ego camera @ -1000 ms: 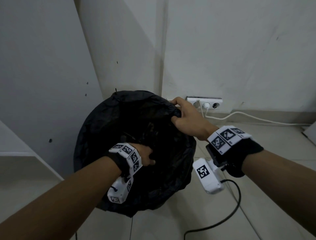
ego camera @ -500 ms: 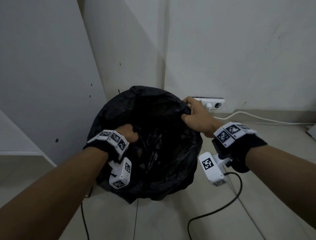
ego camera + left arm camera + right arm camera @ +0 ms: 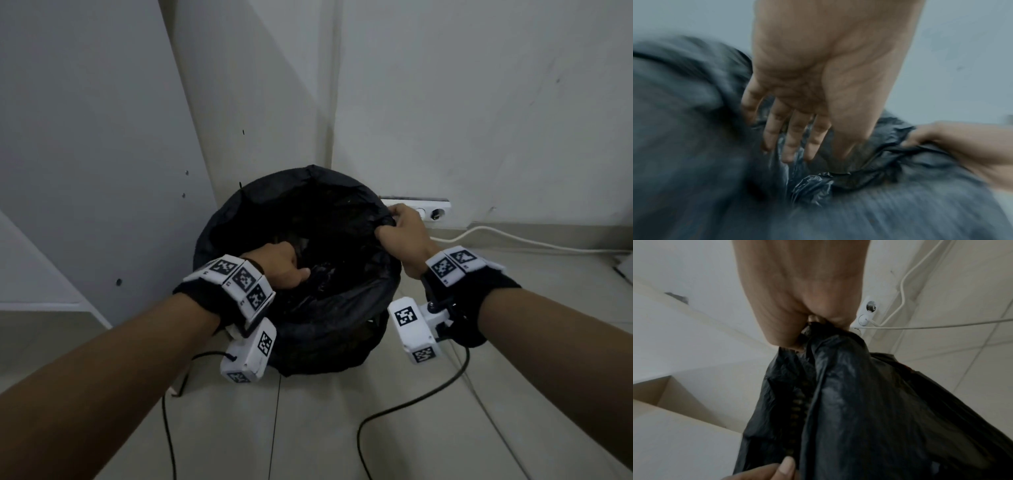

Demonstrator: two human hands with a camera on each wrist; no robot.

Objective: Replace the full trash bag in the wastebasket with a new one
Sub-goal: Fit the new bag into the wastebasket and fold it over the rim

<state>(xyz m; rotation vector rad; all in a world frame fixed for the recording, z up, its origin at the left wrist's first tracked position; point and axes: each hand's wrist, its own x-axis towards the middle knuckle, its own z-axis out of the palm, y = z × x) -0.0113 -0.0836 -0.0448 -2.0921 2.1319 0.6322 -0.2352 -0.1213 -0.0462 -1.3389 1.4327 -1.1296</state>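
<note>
Fingers (image 3: pixel 813 319) buried in trash bag (image 3: pixel 342 308), wastebasket hidden.

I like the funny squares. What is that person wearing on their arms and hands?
Both hands are bare, with no sleeves. Each wrist wears a black band topped with white blocks printed with black-and-white square codes. A small white camera box with the same codes hangs under each wrist, and thin black cables trail onto the floor.
</note>
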